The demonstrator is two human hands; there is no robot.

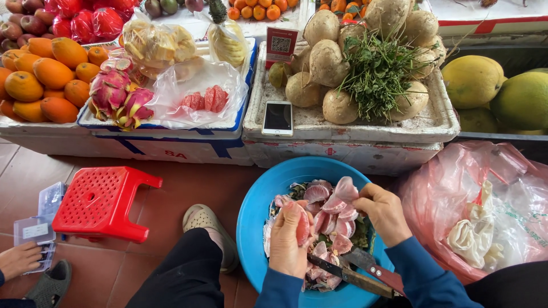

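My left hand (289, 239) holds a pink pomelo segment (302, 223) upright over a blue plastic basin (260, 208). My right hand (383, 211) pinches a strip of pale membrane (346, 188) just above the basin, to the right of the segment. Several peeled pink segments and pith scraps (330, 225) lie in the basin. A cleaver with a wooden handle (365, 272) rests across the basin's near rim, below both hands.
Foam boxes hold oranges (48, 74), dragon fruit (117, 94), bagged pink segments (202, 100), a phone (278, 117) and brown tubers with greens (365, 63). A red stool (100, 201) stands left; a pink bag of peel (474, 211) right. Another person's hand (17, 259) is at bottom left.
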